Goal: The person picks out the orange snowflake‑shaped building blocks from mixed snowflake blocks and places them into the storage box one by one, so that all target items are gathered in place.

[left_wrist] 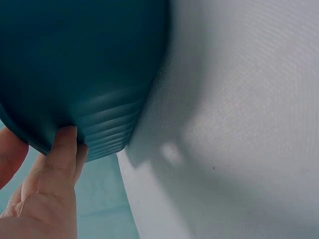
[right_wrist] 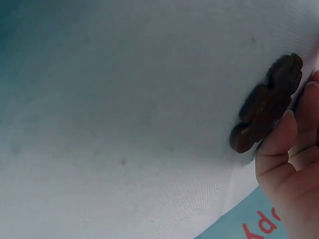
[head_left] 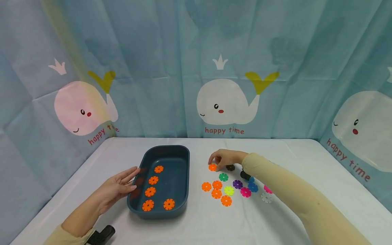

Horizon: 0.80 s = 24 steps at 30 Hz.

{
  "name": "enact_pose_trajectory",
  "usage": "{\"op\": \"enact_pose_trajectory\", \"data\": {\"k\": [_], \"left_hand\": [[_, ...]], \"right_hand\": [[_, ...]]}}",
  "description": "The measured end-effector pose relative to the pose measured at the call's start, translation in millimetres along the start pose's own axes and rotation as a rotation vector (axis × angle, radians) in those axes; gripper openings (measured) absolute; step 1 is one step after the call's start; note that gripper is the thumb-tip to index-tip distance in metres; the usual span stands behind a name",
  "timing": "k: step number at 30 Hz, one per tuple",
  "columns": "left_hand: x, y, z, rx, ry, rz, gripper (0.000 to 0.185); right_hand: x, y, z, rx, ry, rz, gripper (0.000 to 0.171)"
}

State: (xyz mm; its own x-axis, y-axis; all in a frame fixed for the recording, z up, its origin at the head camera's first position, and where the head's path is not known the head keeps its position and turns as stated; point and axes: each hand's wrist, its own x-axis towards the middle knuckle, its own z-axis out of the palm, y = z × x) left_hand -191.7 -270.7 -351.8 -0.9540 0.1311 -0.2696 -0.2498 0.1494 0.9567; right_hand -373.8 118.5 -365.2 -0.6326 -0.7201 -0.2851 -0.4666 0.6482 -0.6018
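My left hand [head_left: 114, 189] grips the left rim of a dark blue plastic tray [head_left: 186, 163]. In the left wrist view, its fingers [left_wrist: 61, 154] lie against the tray's outer wall, with the thumb at the rim. Inside the tray lie several orange snowflake discs, one [head_left: 169, 204] at the near right. At the back of the loose discs, my right hand [head_left: 226, 157] pinches an orange snowflake disc [head_left: 212, 167] between thumb and fingers. A dark brown disc [right_wrist: 269, 104] lies beside that thumb; the right wrist view does not show the orange one.
More notched discs lie on the white table [head_left: 196, 228] right of the tray: several orange, a green one [head_left: 223, 177], a yellow one [head_left: 229, 190], a purple one [head_left: 237, 184], blue, pink and a clear one [head_left: 266, 197]. A whale-print curtain [head_left: 159, 102] stands behind.
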Motion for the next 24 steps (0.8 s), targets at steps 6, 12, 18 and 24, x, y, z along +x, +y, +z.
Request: {"op": "enact_pose_trajectory", "data": {"k": [6,12,18,24], "left_hand": [[0.6,-0.7,-1.3,-0.003,-0.003,0.006,0.076],[-0.3,0.3,-1.0,-0.009,-0.013,0.001,0.075],[-0.2,0.7,-1.1,-0.004,-0.017,0.007,0.076],[-0.2,1.7,-0.9,-0.004,-0.019,0.007,0.076]], "right_hand": [[3.3,1.4,0.6,-0.003,0.007,0.026,0.024],[5.0,2.3,1.3,0.003,0.006,0.046,0.020],[2.3,0.9,1.0,0.040,0.035,0.050,0.017],[-2.3,0.7,-1.4,0.066,0.087,0.044,0.009]]}}
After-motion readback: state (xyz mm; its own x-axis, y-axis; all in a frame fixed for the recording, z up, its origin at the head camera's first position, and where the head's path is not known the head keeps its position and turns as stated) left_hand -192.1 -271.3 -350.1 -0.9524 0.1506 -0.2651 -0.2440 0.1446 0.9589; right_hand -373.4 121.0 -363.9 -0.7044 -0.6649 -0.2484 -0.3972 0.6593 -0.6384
